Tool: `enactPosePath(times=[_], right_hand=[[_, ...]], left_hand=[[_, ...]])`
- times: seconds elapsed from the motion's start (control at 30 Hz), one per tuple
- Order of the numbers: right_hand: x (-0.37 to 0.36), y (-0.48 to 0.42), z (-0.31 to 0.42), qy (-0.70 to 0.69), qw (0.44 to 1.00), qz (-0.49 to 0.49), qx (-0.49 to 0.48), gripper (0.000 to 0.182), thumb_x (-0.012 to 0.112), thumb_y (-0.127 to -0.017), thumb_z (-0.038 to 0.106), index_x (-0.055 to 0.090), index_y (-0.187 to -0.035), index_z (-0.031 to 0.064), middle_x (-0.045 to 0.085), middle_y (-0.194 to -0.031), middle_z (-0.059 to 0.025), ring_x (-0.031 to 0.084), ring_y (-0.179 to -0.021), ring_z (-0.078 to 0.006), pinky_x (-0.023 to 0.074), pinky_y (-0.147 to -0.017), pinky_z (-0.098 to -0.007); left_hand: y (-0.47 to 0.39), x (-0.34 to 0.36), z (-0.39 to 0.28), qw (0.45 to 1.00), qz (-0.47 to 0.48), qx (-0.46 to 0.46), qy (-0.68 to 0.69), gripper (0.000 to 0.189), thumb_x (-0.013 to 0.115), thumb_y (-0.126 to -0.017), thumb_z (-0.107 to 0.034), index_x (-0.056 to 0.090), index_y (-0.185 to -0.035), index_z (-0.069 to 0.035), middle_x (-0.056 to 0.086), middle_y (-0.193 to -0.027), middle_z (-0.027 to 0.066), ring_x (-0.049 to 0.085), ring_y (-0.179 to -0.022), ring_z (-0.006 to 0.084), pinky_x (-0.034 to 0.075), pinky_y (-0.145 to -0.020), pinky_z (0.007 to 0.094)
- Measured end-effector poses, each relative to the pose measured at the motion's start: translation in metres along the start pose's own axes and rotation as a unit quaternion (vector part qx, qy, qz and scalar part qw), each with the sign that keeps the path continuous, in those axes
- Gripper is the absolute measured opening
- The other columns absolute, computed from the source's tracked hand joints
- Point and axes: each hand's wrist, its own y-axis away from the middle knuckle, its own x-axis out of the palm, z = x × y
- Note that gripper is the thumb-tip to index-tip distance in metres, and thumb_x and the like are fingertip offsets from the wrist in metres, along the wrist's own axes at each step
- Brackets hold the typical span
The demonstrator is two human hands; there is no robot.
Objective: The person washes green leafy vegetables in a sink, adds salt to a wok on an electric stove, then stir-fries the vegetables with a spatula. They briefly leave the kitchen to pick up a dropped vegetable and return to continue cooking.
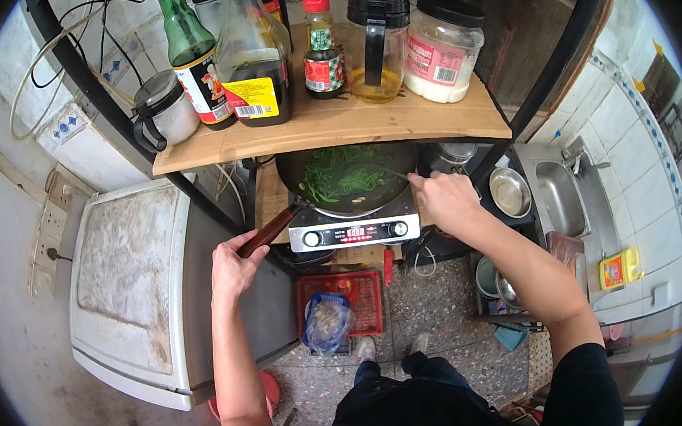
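My left hand [234, 266] grips the brown wooden handle [265, 232] of a dark wok [396, 193]. Green leafy vegetables [341, 174] lie in the wok, with a few pale pieces beside them. From the right, my right hand [448, 198] is closed around a thin utensil [397, 174] that reaches into the greens; its far end is hidden among them. Beneath the wok is an induction cooker [354, 233] with two knobs and a lit red display. The upper shelf hides the back of the wok.
Above the wok, a wooden shelf [334, 130] carries sauce bottles [255, 81], an oil jug [376, 48] and jars [442, 49]. A white-topped appliance [124, 284] stands left. To the right are a metal bowl [510, 192] and a sink [559, 196]. A red crate [370, 313] sits on the floor.
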Motion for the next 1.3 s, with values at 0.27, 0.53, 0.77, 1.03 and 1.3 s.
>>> enactPosePath(times=[0.27, 0.53, 0.77, 1.03, 1.3], right_hand=[[0.012, 0.017, 0.028, 0.044, 0.996, 0.064, -0.049, 0.034, 0.053, -0.089, 0.014, 0.064, -0.120, 0.0050, 0.072, -0.086, -0.0182, 0.072, -0.081, -0.0318, 0.0578, -0.068, -0.0438], [-0.038, 0.024, 0.000, 0.024, 0.997, 0.067, -0.036, 0.024, 0.051, -0.088, 0.013, 0.070, -0.102, 0.0056, 0.072, -0.086, -0.0200, 0.072, -0.082, -0.0346, 0.0561, -0.071, -0.0469], [-0.007, -0.027, 0.001, 0.119, 0.993, 0.003, -0.004, 0.019, 0.057, -0.084, 0.014, 0.074, -0.082, 0.0076, 0.072, -0.089, -0.0140, 0.071, -0.085, -0.0277, 0.0572, -0.072, -0.0387], [0.045, -0.051, 0.014, 0.190, 0.981, -0.003, -0.046, 0.018, 0.059, -0.084, 0.013, 0.073, -0.091, 0.0037, 0.070, -0.090, -0.0093, 0.068, -0.091, -0.0214, 0.0576, -0.067, -0.0324], [0.054, -0.026, -0.004, 0.208, 0.976, -0.019, -0.070, 0.045, 0.060, -0.083, 0.017, 0.062, -0.123, -0.0047, 0.067, -0.082, -0.0110, 0.069, -0.082, -0.0206, 0.0559, -0.057, -0.0317]], left_hand=[[0.001, 0.003, 0.001, 1.000, -0.010, 0.005, 0.005, 0.040, 0.080, -0.078, -0.013, 0.071, -0.116, -0.003, 0.074, -0.088, 0.0139, 0.071, -0.082, 0.0185, 0.053, -0.081, 0.0318], [-0.002, 0.002, 0.006, 1.000, -0.005, -0.012, 0.013, 0.041, 0.081, -0.077, -0.014, 0.072, -0.116, -0.003, 0.075, -0.089, 0.0132, 0.070, -0.082, 0.0175, 0.053, -0.080, 0.0311], [-0.004, 0.008, -0.005, 1.000, 0.004, -0.002, 0.020, 0.040, 0.081, -0.078, -0.012, 0.072, -0.116, -0.002, 0.074, -0.086, 0.0086, 0.064, -0.076, 0.0118, 0.052, -0.076, 0.0285], [-0.005, 0.007, -0.007, 1.000, 0.004, 0.013, 0.023, 0.040, 0.081, -0.077, -0.012, 0.072, -0.115, -0.002, 0.074, -0.087, 0.0119, 0.068, -0.079, 0.0148, 0.052, -0.077, 0.0298], [-0.006, 0.004, -0.002, 1.000, 0.006, 0.005, 0.022, 0.040, 0.080, -0.077, -0.012, 0.072, -0.115, -0.003, 0.075, -0.088, 0.0145, 0.071, -0.081, 0.0177, 0.053, -0.079, 0.0319]])
